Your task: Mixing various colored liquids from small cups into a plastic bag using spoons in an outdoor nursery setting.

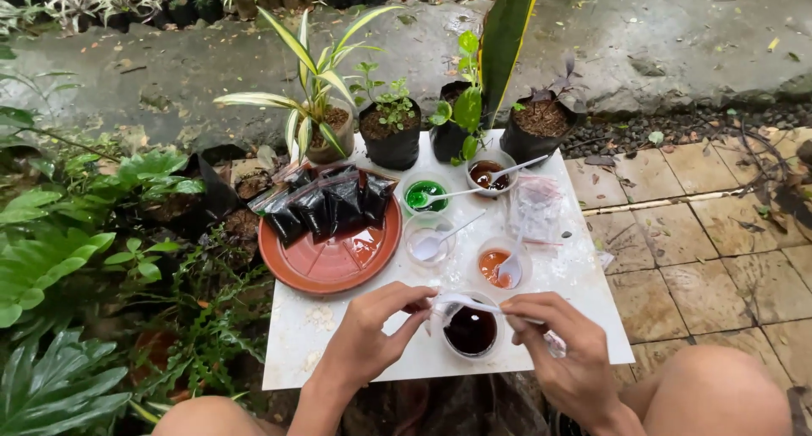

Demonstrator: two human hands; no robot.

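Two bare hands meet low in the middle of the frame, over a white table (338, 334). At far left, green leafy plants (68, 258) fill the edge of the picture. Next comes a round terracotta dish (331, 258) on the table's left half, with several small dark sealed bags (326, 206) lying across its upper part. Below it, the left hand (372, 339) pinches the rim of a small clear bag (440, 311) between thumb and fingertips, a narrow grip. Just right of that sits a clear cup of dark liquid (471, 329), near the table's lower edge. The right hand (565, 351) holds a white spoon (474, 304) over this cup, its fingers closed on the handle.

Above the hands stand four more cups, each with a spoon: a clear one (427, 240), an orange one (499, 265), a green one (426, 195) and a brown one (489, 172). A crumpled clear plastic bag (534, 208) lies to their right. Along the table's top edge are potted plants (391, 131) in dark pots. Paving tiles (719, 233) cover the right side.
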